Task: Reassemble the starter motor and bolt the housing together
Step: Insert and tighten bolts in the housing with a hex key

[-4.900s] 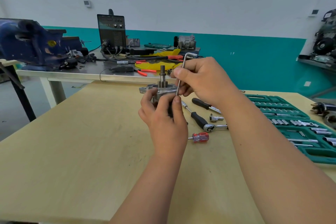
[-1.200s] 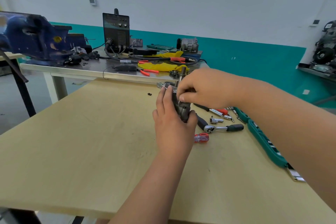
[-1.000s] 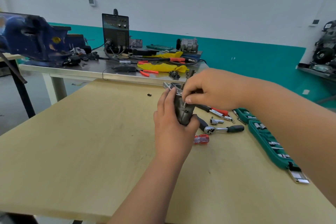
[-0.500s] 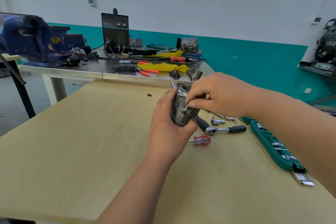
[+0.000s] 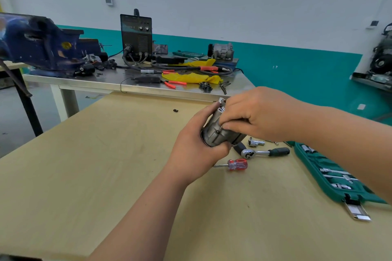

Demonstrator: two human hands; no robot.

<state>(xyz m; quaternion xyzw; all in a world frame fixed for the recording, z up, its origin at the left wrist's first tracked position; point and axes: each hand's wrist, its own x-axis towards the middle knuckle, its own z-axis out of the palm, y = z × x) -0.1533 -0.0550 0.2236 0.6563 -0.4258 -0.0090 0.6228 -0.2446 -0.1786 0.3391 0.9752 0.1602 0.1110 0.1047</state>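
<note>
Head view: a green socket case (image 5: 316,170) lies open at the desk's (image 5: 84,176) right edge, chrome sockets and bars in its slots, its far part hidden behind the right forearm. The left hand (image 5: 197,150) has its fingers clamped around the starter motor (image 5: 218,133), held tilted above the desk. The right hand (image 5: 258,116) pinches a thin metal tool against the housing; the tool is mostly hidden. A ratchet (image 5: 265,152) and 1 red screwdriver (image 5: 235,164) lie just beside.
</note>
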